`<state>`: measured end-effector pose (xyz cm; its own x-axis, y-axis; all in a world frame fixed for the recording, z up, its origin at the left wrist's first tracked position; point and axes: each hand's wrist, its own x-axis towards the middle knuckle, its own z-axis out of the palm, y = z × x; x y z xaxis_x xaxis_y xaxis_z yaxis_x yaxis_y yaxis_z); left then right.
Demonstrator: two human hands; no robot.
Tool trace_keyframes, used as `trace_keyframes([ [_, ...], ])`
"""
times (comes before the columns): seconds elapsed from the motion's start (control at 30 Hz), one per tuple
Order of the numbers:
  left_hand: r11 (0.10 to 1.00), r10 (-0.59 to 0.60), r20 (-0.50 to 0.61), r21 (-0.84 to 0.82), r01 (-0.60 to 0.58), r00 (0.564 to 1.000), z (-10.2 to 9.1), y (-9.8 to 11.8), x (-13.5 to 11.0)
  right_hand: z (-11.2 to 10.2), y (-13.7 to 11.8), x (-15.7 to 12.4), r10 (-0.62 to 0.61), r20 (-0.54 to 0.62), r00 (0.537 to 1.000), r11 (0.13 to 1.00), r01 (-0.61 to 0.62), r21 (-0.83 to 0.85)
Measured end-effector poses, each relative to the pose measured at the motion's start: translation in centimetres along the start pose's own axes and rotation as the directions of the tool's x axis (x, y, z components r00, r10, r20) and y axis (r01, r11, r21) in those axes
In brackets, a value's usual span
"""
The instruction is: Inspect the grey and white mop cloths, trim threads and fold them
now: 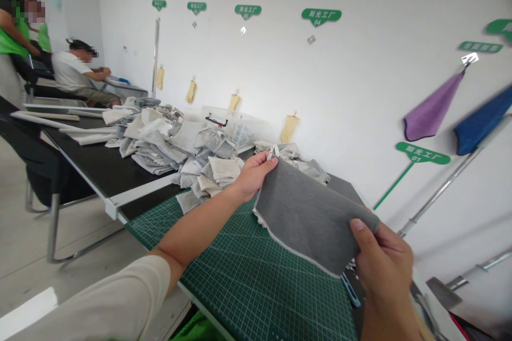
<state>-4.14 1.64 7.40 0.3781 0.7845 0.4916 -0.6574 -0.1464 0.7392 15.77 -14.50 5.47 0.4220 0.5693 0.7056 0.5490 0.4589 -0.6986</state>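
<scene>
A grey cloth pad (308, 216) with a pale stitched edge is stretched out just above the green cutting mat (248, 277). My left hand (252, 173) pinches its far corner, fingers closed on the fabric. My right hand (384, 266) grips the near corner, thumb on top. The cloth hangs flat between both hands.
A heap of grey and white cloth pieces (176, 146) covers the black table (96, 162) beyond the mat. Two people sit at the far left (80, 72). Purple (434, 109) and blue (482, 120) cloths hang on the white wall at right. A blue tool (351, 290) lies under the cloth.
</scene>
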Motion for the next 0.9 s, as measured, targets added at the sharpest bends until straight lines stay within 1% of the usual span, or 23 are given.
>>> trace_keyframes([
  [0.03,1.0,-0.013,-0.014,0.003,0.013,1.0,0.0,0.0,0.0,-0.1,0.0,0.0,0.047,0.071,0.996,0.998,-0.05,0.049],
  [0.07,1.0,-0.025,-0.031,0.014,0.025,0.999,0.0,0.1,0.0,-0.1,-0.2,0.0,0.091,0.159,0.983,0.99,-0.106,0.088],
  [0.13,0.998,-0.046,-0.069,0.041,0.049,0.997,0.1,0.2,0.1,0.0,-0.5,-0.2,0.159,0.335,0.929,0.973,-0.205,0.105],
  [0.17,0.997,-0.059,-0.08,0.05,0.063,0.995,0.1,0.2,0.1,0.1,-0.6,-0.3,0.188,0.379,0.906,0.967,-0.238,0.089],
  [0.2,0.996,-0.075,-0.076,0.051,0.079,0.994,0.0,0.3,0.1,0.2,-0.7,-0.4,0.217,0.389,0.895,0.962,-0.263,0.068],
  [0.23,0.995,-0.092,-0.058,0.041,0.094,0.994,0.0,0.4,0.2,0.3,-0.7,-0.4,0.242,0.358,0.902,0.959,-0.278,0.049],
  [0.3,0.993,-0.116,0.013,0.007,0.115,0.993,-0.3,0.4,0.3,0.6,-0.6,-0.5,0.26,0.205,0.943,0.961,-0.273,0.036],
  [0.37,0.99,-0.138,0.1,-0.011,0.139,0.985,-0.7,0.4,0.5,1.0,-0.3,-0.3,0.252,0.063,0.966,0.966,-0.255,0.047],
  [0.4,0.988,-0.154,0.141,-0.003,0.155,0.978,-1.0,0.3,0.6,1.1,-0.2,-0.3,0.246,0.017,0.969,0.968,-0.247,0.054],
  [0.47,0.98,-0.199,0.216,0.037,0.196,0.956,-1.5,0.1,0.8,1.4,-0.2,-0.1,0.223,-0.037,0.974,0.973,-0.22,0.071],
  [0.57,0.965,-0.263,0.297,0.098,0.244,0.918,-1.9,-0.4,1.0,1.8,-0.7,0.0,0.174,-0.047,0.984,0.98,-0.168,0.108],
  [0.7,0.945,-0.325,0.353,0.153,0.288,0.877,-2.2,-1.1,1.3,1.9,-1.4,-0.1,0.154,0.008,0.988,0.979,-0.153,0.135],
  [0.77,0.949,-0.315,0.347,0.128,0.288,0.883,-2.3,-1.4,1.5,1.9,-1.5,-0.2,0.153,0.043,0.987,0.978,-0.158,0.14],
  [0.9,0.964,-0.267,0.244,0.074,0.257,0.932,-2.5,-1.7,2.0,2.3,-2.1,0.0,0.109,0.113,0.988,0.977,-0.127,0.173],
])
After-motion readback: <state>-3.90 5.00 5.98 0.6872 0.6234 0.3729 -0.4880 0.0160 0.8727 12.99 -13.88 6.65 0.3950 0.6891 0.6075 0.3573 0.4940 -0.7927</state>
